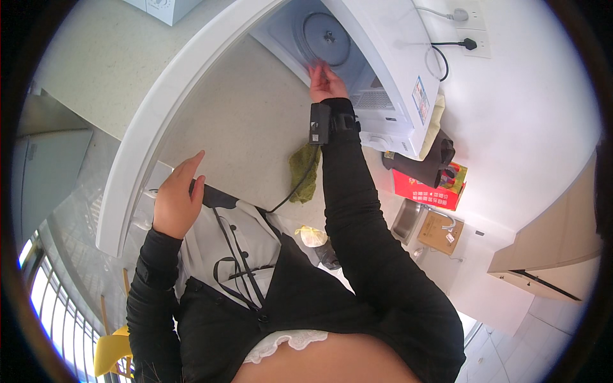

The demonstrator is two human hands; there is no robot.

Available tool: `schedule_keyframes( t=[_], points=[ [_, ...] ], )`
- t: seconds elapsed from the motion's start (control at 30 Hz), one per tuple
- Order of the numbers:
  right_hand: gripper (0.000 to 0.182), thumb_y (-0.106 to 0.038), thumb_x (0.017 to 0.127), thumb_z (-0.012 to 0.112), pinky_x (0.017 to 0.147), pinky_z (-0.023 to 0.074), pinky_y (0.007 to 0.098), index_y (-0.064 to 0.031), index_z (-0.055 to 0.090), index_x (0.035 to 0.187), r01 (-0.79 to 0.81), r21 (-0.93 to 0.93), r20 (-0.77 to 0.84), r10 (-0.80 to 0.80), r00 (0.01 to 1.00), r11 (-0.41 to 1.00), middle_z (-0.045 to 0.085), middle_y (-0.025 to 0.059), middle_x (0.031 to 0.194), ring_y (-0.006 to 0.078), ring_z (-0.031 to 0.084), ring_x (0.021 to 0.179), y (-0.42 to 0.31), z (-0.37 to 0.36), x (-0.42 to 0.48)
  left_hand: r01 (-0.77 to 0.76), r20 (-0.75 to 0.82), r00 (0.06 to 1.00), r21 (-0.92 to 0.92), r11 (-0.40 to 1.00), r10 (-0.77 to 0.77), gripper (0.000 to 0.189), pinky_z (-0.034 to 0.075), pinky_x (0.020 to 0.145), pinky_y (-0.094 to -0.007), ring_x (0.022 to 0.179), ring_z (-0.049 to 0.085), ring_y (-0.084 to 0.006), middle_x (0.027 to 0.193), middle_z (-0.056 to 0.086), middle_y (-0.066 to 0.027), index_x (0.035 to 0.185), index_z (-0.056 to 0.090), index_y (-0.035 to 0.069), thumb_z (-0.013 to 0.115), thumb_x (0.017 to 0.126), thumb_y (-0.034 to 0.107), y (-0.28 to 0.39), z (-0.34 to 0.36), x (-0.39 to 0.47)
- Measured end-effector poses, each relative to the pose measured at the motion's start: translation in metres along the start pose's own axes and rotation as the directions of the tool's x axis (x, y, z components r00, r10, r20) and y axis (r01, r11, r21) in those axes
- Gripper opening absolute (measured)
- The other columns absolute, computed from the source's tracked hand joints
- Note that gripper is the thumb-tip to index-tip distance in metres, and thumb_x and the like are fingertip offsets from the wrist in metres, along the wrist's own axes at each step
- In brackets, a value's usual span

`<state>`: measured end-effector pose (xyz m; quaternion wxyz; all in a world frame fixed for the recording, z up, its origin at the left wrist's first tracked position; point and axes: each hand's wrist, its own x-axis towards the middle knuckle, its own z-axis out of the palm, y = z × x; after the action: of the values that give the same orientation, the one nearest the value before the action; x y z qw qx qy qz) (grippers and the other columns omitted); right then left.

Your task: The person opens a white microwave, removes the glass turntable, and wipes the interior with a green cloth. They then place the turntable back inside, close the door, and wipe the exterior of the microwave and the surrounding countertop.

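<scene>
A white microwave oven [397, 72] stands at the top with its door [143, 110] swung wide towards the left. Inside it lies a round glass turntable [326, 39]. My right hand [328, 84] reaches in at the cavity's front edge, near the turntable's rim; its fingertips are blurred and I see no object in it. My left hand [179, 196] is raised beside the inner side of the door, fingers extended and thumb apart, holding nothing. A green cloth [302, 174] lies on the pale countertop [230, 105] below the microwave, with a black cable from my right wrist device passing over it.
To the right are a red box [426, 189], a dark bag [421, 163], and a sink [407, 221] beside a cardboard box [438, 232]. Two plugs sit in wall sockets [474, 28]. A white appliance [165, 7] is at the top left, a yellow chair [112, 352] at lower left.
</scene>
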<state>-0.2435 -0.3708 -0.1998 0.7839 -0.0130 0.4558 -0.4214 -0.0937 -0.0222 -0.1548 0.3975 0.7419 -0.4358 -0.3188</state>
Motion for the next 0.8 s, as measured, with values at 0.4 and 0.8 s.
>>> schedule_keyframes(
  t=[0.4, 0.8],
  points=[
    [0.032, 0.006, 0.081, 0.044, 0.077, 0.0504, 0.0210, 0.0072, 0.041, 0.113, 0.016, -0.257, 0.246, 0.050, 0.968, 0.966, 0.046, 0.0151, 0.115, 0.0337, 0.043, 0.110, -0.007, -0.026, -0.073, 0.019, 0.056, 0.998, -0.032, 0.999, -0.017, 0.036, 0.044, 0.076, -0.0337, 0.089, 0.054, -0.0334, 0.103, 0.054, -0.0169, 0.114, 0.048, 0.005, 0.050, 0.078, 0.005, 0.007, 0.004, -0.002],
    [0.027, -0.002, 0.081, 0.050, 0.067, 0.0514, 0.0195, 0.0046, 0.048, 0.107, -0.064, -0.696, 0.125, 0.209, 0.970, 0.715, 0.054, 0.0160, 0.106, 0.0260, 0.059, 0.090, -0.010, -0.082, -0.184, -0.494, 0.115, 0.870, 0.210, 0.844, 0.480, 0.043, 0.034, 0.092, -0.0441, 0.116, 0.037, -0.0340, 0.120, 0.046, -0.0100, 0.113, 0.049, 0.005, 0.062, 0.073, 0.016, 0.080, 0.009, 0.024]
  ],
)
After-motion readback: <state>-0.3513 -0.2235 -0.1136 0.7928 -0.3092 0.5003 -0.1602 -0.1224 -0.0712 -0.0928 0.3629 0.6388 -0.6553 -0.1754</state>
